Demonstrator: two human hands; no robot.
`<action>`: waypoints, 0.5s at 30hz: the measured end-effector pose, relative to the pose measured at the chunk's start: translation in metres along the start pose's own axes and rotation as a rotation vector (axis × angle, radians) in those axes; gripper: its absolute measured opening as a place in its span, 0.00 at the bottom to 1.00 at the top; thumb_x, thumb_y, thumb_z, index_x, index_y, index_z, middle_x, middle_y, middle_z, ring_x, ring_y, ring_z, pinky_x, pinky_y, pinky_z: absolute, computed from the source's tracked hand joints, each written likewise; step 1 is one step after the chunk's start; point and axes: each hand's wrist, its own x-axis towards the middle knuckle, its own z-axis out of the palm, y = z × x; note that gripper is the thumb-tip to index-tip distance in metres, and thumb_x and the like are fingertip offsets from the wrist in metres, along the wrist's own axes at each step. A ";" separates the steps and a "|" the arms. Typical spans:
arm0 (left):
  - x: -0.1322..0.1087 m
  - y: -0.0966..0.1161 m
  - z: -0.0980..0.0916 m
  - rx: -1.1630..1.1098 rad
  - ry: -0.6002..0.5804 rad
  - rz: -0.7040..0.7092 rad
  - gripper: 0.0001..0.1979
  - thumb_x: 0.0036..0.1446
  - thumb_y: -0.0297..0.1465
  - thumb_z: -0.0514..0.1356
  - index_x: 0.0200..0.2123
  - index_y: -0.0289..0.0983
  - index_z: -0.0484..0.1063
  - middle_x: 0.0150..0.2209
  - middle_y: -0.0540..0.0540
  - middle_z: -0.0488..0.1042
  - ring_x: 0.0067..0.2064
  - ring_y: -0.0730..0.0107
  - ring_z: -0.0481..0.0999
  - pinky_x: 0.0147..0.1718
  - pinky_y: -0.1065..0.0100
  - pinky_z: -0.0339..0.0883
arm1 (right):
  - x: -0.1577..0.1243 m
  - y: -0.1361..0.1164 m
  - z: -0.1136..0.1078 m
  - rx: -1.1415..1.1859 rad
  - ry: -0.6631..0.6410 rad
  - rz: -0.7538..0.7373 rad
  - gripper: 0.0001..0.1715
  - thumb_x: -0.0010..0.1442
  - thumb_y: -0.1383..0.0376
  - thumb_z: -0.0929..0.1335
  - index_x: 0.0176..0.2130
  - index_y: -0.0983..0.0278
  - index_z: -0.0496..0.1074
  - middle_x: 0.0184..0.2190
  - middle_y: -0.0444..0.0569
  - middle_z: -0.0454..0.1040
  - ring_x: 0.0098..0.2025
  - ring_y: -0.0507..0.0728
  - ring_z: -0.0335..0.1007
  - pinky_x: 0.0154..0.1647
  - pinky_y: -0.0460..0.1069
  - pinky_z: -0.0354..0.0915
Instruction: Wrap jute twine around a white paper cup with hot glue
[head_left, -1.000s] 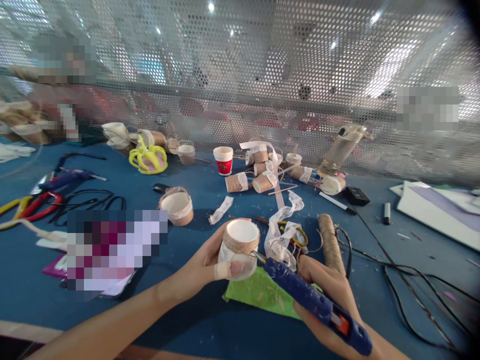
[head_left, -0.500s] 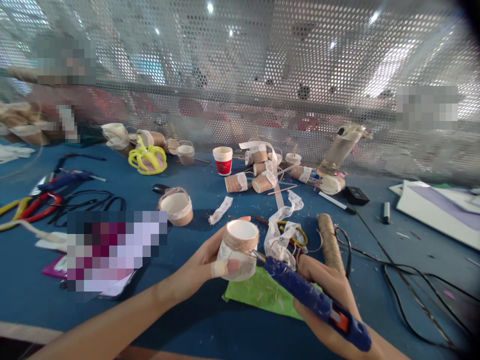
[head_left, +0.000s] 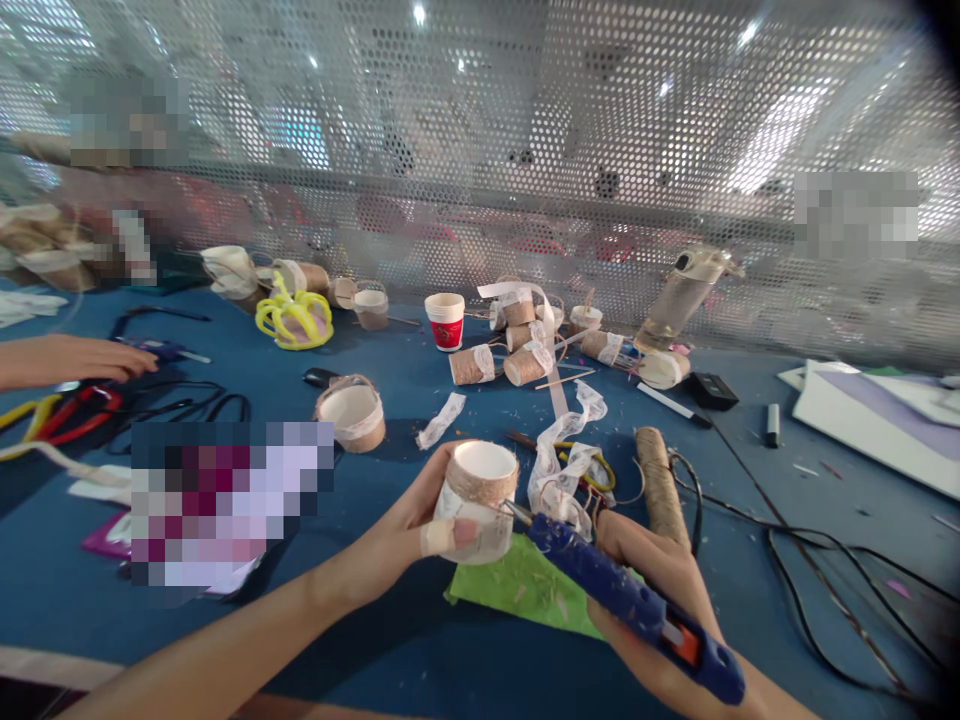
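My left hand is wrapped round a white paper cup whose upper part is bound with brown twine; a plaster sits on the thumb. My right hand grips a blue glue gun with an orange trigger. The gun's metal tip touches the cup's side just below the twine band. Both are held above a green sheet on the blue table. A spool of twine lies just right of the cup, and white lace ribbon is piled behind it.
Several twine-wrapped cups and a red paper cup lie about mid-table. A yellow crown shape sits back left. Another person's hand reaches in at the left near red-handled scissors. Black cables run at the right. A perforated screen closes the back.
Another person's hand has come in from the left edge over the tools there. My own hands, the cup and the glue gun have hardly moved.
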 end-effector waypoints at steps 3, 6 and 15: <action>0.002 0.003 0.003 -0.009 -0.016 0.018 0.29 0.55 0.38 0.66 0.60 0.47 0.65 0.55 0.48 0.73 0.56 0.55 0.70 0.53 0.63 0.63 | 0.001 -0.001 -0.001 0.010 0.008 0.008 0.18 0.53 0.72 0.67 0.28 0.59 0.51 0.23 0.38 0.57 0.22 0.49 0.52 0.22 0.46 0.50; 0.004 0.006 0.007 -0.010 -0.004 0.041 0.28 0.54 0.40 0.67 0.58 0.45 0.67 0.53 0.47 0.74 0.54 0.54 0.71 0.50 0.63 0.64 | 0.002 -0.003 -0.002 0.020 0.018 0.013 0.16 0.54 0.72 0.66 0.28 0.59 0.53 0.23 0.38 0.58 0.22 0.49 0.53 0.22 0.46 0.50; 0.003 0.006 0.007 -0.038 -0.005 0.031 0.29 0.54 0.40 0.66 0.59 0.46 0.66 0.51 0.46 0.75 0.50 0.53 0.74 0.49 0.59 0.67 | -0.001 0.001 -0.002 0.036 0.013 0.082 0.16 0.54 0.74 0.67 0.28 0.59 0.54 0.24 0.38 0.59 0.24 0.50 0.54 0.25 0.46 0.53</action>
